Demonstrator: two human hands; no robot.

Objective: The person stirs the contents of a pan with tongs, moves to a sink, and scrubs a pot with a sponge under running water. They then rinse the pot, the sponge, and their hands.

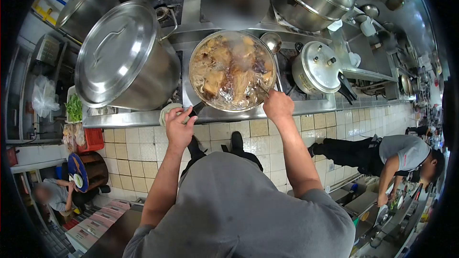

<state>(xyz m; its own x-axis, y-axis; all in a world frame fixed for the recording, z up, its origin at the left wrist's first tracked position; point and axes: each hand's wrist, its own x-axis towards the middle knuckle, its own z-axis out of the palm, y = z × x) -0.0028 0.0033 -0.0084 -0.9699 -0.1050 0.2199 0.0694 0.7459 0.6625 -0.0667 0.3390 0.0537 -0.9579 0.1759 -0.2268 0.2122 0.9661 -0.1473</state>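
A wide round pan (233,109) full of bubbling brown liquid and large pieces of food sits on the stove before me. My right hand (278,105) is closed at the pan's right front edge on a thin utensil (262,88) that reaches into the liquid. At the front left of the pan, my left hand (180,126) has its fingers bent round the end of the pan's black handle (196,109). A pale cloth (167,113) lies just beside that hand, on the stove's front edge.
A tall lidded pot (143,76) stands left of the pan, a pressure cooker (315,69) right, and a ladle (271,43) between. Large steel bowls (311,0) are behind. One person (401,155) bends over a right counter; another sits by a round blue tray (81,165) at left.
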